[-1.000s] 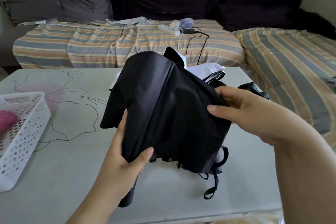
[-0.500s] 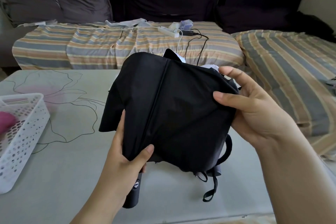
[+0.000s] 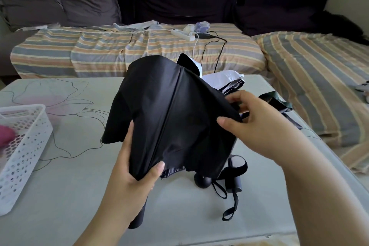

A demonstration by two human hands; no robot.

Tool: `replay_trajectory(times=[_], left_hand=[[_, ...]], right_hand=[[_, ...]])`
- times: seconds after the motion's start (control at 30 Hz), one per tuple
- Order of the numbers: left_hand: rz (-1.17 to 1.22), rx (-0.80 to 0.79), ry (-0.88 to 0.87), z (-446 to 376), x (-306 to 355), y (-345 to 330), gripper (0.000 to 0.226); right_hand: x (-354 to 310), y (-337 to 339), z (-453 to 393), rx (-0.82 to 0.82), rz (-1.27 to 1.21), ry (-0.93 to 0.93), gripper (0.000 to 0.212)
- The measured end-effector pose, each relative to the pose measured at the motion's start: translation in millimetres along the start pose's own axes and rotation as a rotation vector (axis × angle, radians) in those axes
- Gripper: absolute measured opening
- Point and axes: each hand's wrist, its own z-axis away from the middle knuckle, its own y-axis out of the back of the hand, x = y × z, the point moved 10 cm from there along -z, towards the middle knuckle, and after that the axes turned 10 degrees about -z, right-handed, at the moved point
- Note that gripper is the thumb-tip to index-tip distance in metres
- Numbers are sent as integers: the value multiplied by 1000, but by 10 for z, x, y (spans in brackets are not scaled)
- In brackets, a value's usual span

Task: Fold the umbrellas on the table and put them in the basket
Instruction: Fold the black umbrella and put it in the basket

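Handle: dark handle (image 3: 138, 218) pokes out below the left hand (image 3: 131, 168), nearest the viewer, pointing down toward the bench (image 3: 69, 195), apparently so the canopy stands up for pleating.
Left grip: fingers curled round the lower canopy of the black umbrella (image 3: 169, 114), thumb (image 3: 155, 170) pressed on the front of the cloth; likely the anchor that keeps the shaft from turning.
Right grip: right hand (image 3: 257, 126) pinches the canopy's right edge, thumb in front and fingers behind, seemingly gathering a panel to lay it flat round the shaft.
Task thing: the umbrella is held off the bench between both grips, collapsed but loose and not yet wrapped; a centre rib line runs between the two grips.
Strap: black wrist strap (image 3: 231, 203) trails on the bench just below the right grip, beside a round dark knob (image 3: 202, 181) and a second dark handle (image 3: 233, 185), which seem to belong to other umbrellas.
Other umbrellas: white and dark cloth (image 3: 223, 79) lies behind the held canopy, beyond the right grip, still waiting to be folded.
Basket: white perforated basket (image 3: 24, 152) stands well to the left of the left grip, something pink (image 3: 6, 136) already in it.
Beyond: striped sofa cover (image 3: 99, 52) with a power strip (image 3: 182, 35) lies past the bench's far edge.
Stage: judged mid-fold; wrapping, fastening and the move to the basket remain.
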Motion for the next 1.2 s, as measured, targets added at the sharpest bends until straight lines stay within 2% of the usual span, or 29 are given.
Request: replay_trajectory(times=[0.1, 0.17, 0.23, 0.3, 0.43, 0.5, 0.57, 0.7, 0.8, 0.87, 0.93, 1.0, 1.07, 1.13, 1.2], left_hand=[[-7, 12, -17, -2, 4, 10, 92], [9, 20, 2, -15, -34, 25, 91], [55, 36, 44, -36, -103, 50, 90], [101, 58, 67, -58, -158, 84, 88], [113, 73, 67, -64, -173, 77, 85], [127, 76, 70, -55, -168, 53, 85], [125, 69, 63, -47, -155, 29, 85], [79, 61, 41, -46, -136, 26, 87], [83, 66, 31, -49, -130, 12, 89], [106, 87, 21, -76, -145, 21, 92], [105, 123, -5, -113, -164, 56, 96], [56, 169, -56, -140, -122, 115, 100], [10, 223, -132, -147, -47, 162, 101], [-5, 253, -136, -147, -36, 194, 100], [8, 260, -127, -150, -88, 209, 101]], right_hand=[[24, -102, -19, -56, 148, 34, 10], [93, -94, -25, -114, 91, -9, 5], [91, -56, -12, -165, -293, -64, 3], [41, -33, 0, -164, -665, -71, 13], [-76, -49, -10, -71, -905, 31, 33], [-112, -102, -7, -83, -1100, 3, 52], [-96, -139, -5, -57, -1163, -48, 56], [105, -225, -5, 73, -1031, -164, 27], [27, 6, 8, 252, -816, 10, 24], [-71, 36, 13, 230, -903, 87, 32], [-97, -3, -2, 145, -1071, 96, 39], [-166, -7, 7, 47, -1103, 124, 46], [-236, 38, 36, -9, -888, 172, 50], [-265, 107, 46, 22, -485, 212, 51], [-301, 122, 49, 50, -304, 234, 46]])
